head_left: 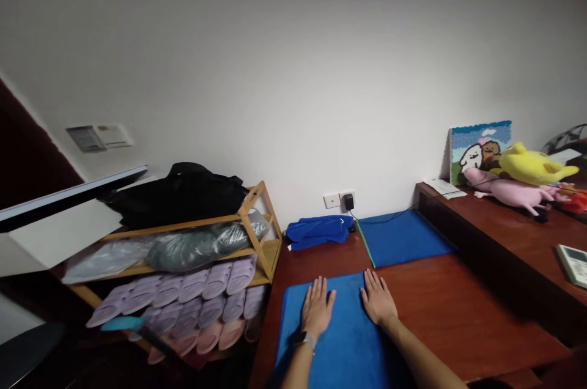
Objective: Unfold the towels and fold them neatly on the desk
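A light blue cloth [342, 340] lies spread out on the reddish-brown wooden desk [440, 309]. Flat on its left part rests my left hand [317, 309], fingers stretched forward and thumb apart, with a watch on the wrist. My right hand [378, 298] presses palm down at the cloth's upper right edge, its fingers also extended. Neither hand grips anything. Beyond them, a darker blue cloth [406, 238] with a green edge lies flat near the wall, and a bunched blue cloth [320, 232] sits to its left.
A wooden rack [259, 245] on the left holds a black bag [183, 196], plastic-wrapped items and several slippers [195, 282]. A raised ledge [509, 236] on the right carries plush toys [527, 172], a picture [481, 144] and a calculator [575, 260]. A plugged-in black adapter [349, 201] trails a cable.
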`<state>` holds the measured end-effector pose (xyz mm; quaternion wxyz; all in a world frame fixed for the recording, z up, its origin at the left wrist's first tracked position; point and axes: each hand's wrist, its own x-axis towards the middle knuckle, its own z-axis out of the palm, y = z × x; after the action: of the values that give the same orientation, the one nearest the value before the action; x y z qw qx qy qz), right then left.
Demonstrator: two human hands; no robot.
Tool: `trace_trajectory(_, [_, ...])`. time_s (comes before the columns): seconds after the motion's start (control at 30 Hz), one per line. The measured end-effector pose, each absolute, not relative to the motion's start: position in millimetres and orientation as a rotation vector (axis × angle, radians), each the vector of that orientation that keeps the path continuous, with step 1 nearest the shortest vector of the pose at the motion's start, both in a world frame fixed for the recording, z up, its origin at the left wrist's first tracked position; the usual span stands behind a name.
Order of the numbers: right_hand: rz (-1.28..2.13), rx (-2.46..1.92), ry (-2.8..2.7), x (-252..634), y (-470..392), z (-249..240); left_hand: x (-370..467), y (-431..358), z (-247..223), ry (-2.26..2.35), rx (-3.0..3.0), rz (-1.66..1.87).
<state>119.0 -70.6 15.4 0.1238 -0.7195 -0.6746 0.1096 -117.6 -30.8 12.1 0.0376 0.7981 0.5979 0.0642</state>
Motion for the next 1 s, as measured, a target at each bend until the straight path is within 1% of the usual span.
trace_trajectory(0.1, [0.332,-2.110,-1.966,119,-71,14,-174,-24,9,1.984,2.383,0.193])
trace_trajectory(0.2, [0.317,-2.106,-1.980,119,-71,12,-205,-23,2,2.062,2.357,0.213])
trace_trajectory(0.37, [0.272,-2.117,-1.994,119,-72,12,-207,-24,-4,2.109,2.325,0.227])
trace_trajectory(0.57, [0.291,-2.139,-1.992,117,-73,17,-204,-23,3,2.123,2.333,0.162])
trace_trajectory(0.67, [0.299,-2.128,-1.989,117,-72,17,-180,-27,8,2.096,2.412,0.260])
trace_trajectory(0.77, [0.294,-2.129,-1.990,117,-72,17,-123,-38,11,1.878,2.550,0.397])
trace_trajectory(0.9, [0.277,-2.130,-2.062,119,-73,17,-36,-55,8,1.530,2.638,0.422])
trace_trajectory(1.0, [0.275,-2.121,-2.105,120,-73,17,-12,-61,4,1.489,2.584,0.396])
